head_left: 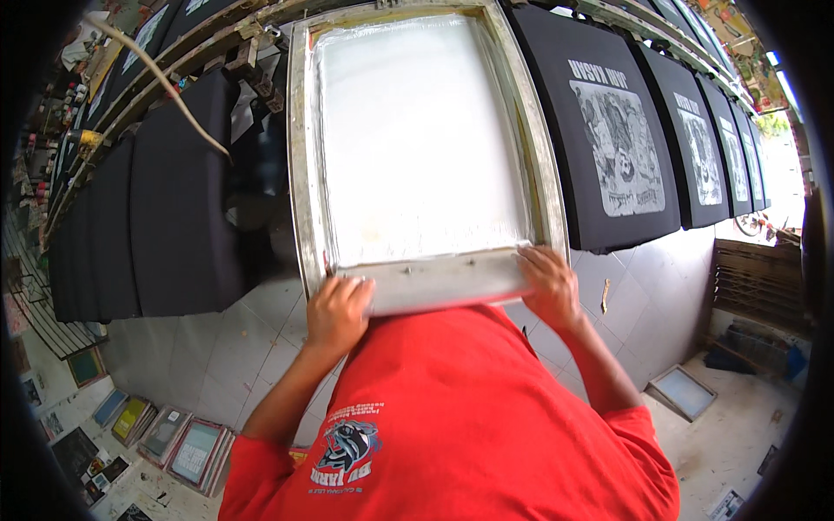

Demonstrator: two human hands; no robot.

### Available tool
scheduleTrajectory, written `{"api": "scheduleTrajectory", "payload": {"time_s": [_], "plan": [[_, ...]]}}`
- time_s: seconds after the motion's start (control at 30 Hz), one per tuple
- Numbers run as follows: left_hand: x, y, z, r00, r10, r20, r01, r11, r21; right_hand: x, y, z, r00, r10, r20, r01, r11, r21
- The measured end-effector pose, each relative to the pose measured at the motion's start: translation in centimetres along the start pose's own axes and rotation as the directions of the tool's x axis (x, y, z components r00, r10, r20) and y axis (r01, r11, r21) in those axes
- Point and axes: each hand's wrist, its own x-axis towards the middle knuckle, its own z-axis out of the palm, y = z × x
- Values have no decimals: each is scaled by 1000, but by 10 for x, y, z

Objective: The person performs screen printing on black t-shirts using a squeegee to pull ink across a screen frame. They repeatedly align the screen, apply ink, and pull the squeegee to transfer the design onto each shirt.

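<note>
A wide grey squeegee (447, 282) lies across the near end of a screen-printing frame (540, 152). My left hand (340, 311) is closed over its left end and my right hand (552, 283) over its right end, the fingers curled on the upper edge. Beyond the squeegee, the screen's mesh (421, 130) looks white all over, with clear tape-like strips along its sides. The frame's near edge comes close to my red shirt (486, 408). What lies beneath the screen is hidden.
To the right, several boards carry black T-shirts (618, 130) with pale prints. More black fabric-covered boards (178, 200) stand to the left, near a hanging beige cord (165, 78). Framed screens (195, 451) lean at lower left; another small frame (684, 392) lies at lower right.
</note>
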Motion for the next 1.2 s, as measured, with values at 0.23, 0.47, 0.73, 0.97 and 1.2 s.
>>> {"api": "scheduleTrajectory", "payload": {"time_s": [0.23,0.47,0.73,0.97,1.2], "plan": [[65,-28,12,974,90,-206,-78,995,66,55,38,24,984,23,177,-17,999,-35],[183,-96,12,974,100,-203,-81,992,98,179,112,47,952,-68,300,80,996,-28],[350,-182,-8,991,-98,-86,113,974,194,359,181,83,974,-19,224,66,977,-204],[392,-198,-75,995,30,-96,-23,997,78,408,176,26,969,-48,241,77,991,-109],[166,-63,-87,993,-19,-116,21,1000,17,201,62,-40,947,30,319,31,983,-183]]}}
